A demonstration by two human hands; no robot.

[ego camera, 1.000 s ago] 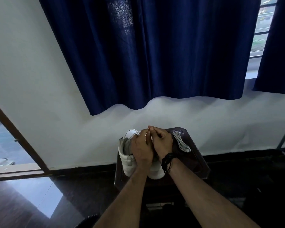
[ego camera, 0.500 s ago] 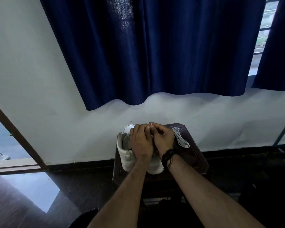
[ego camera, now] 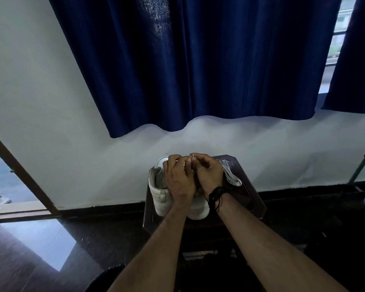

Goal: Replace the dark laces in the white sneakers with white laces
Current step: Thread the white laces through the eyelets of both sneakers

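Two white sneakers (ego camera: 159, 192) stand side by side on a small dark stool (ego camera: 249, 194), heels toward me. My left hand (ego camera: 178, 180) rests over the sneakers' tops, fingers curled. My right hand (ego camera: 207, 173), a black band on its wrist, pinches a thin pale lace tip at its fingertips, which touch the left hand's fingers. The eyelets and any dark laces are hidden under both hands. A loose white lace (ego camera: 230, 174) lies in a bundle on the stool, to the right of my right hand.
The stool stands against a white wall below a dark blue curtain (ego camera: 198, 70). A wooden door frame (ego camera: 19, 171) slants at the left. A dark round object (ego camera: 105, 279) sits on the glossy dark floor at the bottom. A metal stand (ego camera: 360, 165) is at the right edge.
My hands stay over the sneakers; the right hand's fingers have curled and lifted slightly with the lace tip. The camera has tilted, shifting the scene a little lower and nearer.
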